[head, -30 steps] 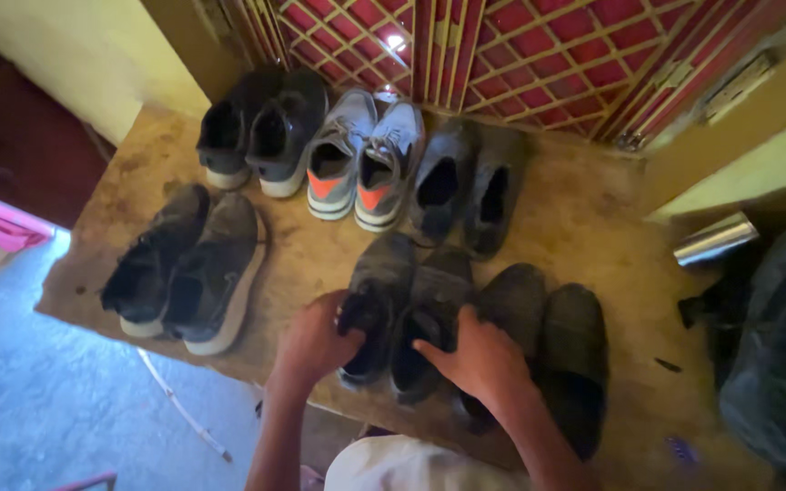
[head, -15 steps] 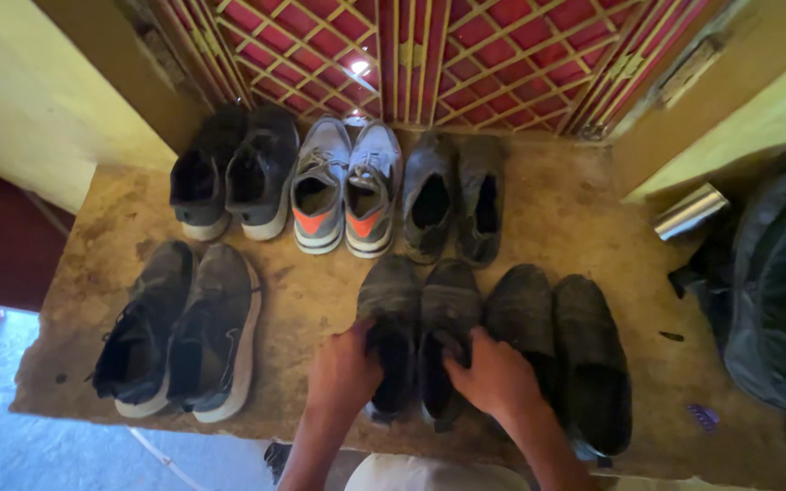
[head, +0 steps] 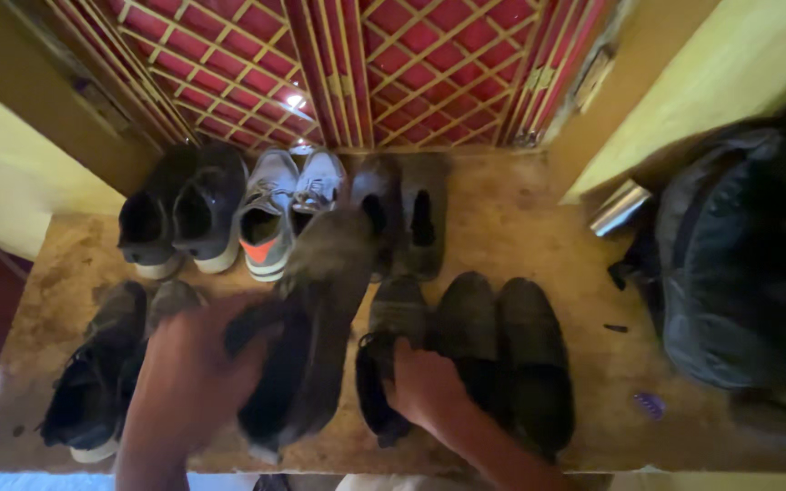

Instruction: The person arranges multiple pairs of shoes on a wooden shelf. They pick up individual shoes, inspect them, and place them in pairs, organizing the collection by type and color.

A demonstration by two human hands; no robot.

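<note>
Since the earlier frame, our left hand (head: 188, 382) has lifted one dark grey shoe (head: 307, 327) off the stone ledge (head: 539, 227); it was lying flat beside its mate half a second ago. We now see it raised toward the camera, blurred, fingers closed around its heel end. Its long axis runs from lower left to upper right, toe pointing away from us toward the red lattice gate (head: 384, 64).

Left to right: a dark pair of sneakers (head: 106, 364) sits at the near left, partly hidden by our left forearm. Behind it stand a black pair with white soles (head: 179, 218) and a grey-white pair with orange inside (head: 275, 214), the latter partly covered by the lifted shoe. A grey pair (head: 402, 214) follows, toes toward the gate.

Our right hand (head: 425, 386) grips the collar of the second dark grey shoe (head: 388, 355), which rests on the ledge, toe away from us. Just beside it lies a dark slip-on pair (head: 507, 355).

At far right a black backpack (head: 739, 264) is cut off by the frame edge; a shiny metal object (head: 619, 207) pokes out beside it, its kind unclear. A small purple item (head: 649, 405) lies near, too small to identify.
</note>
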